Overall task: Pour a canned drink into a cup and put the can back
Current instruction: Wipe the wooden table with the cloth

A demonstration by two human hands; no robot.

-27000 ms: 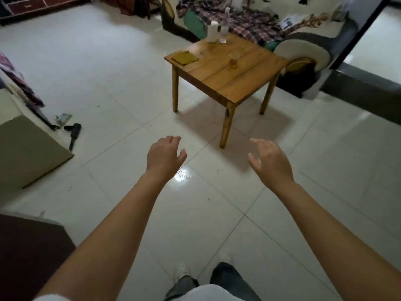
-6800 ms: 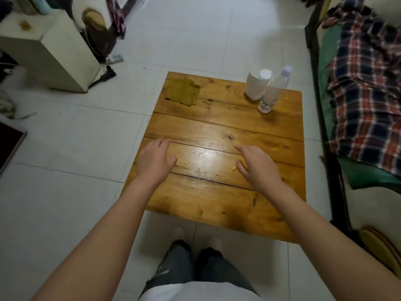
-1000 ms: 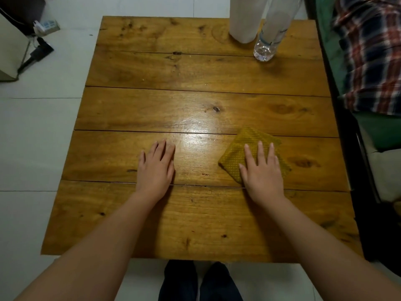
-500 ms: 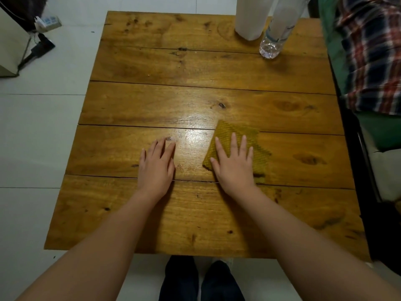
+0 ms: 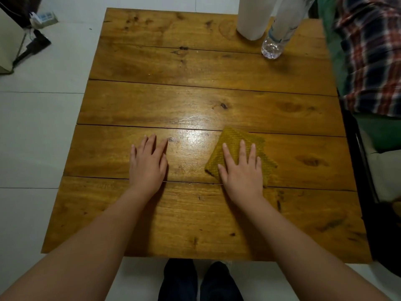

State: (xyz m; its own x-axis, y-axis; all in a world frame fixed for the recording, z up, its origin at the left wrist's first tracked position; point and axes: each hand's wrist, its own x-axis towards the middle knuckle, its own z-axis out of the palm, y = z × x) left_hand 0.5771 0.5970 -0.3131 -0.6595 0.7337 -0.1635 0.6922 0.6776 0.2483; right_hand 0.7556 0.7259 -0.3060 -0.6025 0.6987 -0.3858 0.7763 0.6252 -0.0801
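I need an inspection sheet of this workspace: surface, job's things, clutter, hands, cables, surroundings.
Surface: wooden table, glossy planks.
Job's things: no can or cup seen.
Clutter: white cylinder and clear plastic bottle at the far edge, both cut off by the frame; yellow cloth.
Hands: left hand flat on the wood; right hand flat on the cloth.
Cables: dark lead on the floor, far left.
Surroundings: white tiled floor; plaid fabric at right.

- left hand [image 5: 148, 165]: flat, palm down on the counter [image 5: 195, 224], fingers straight and close together, holds nothing
- right hand [image 5: 240, 170]: flat, palm down, fingers straight and slightly spread, pressing on the cloth [image 5: 236, 137]
- both forearms bare, reaching forward, roughly parallel
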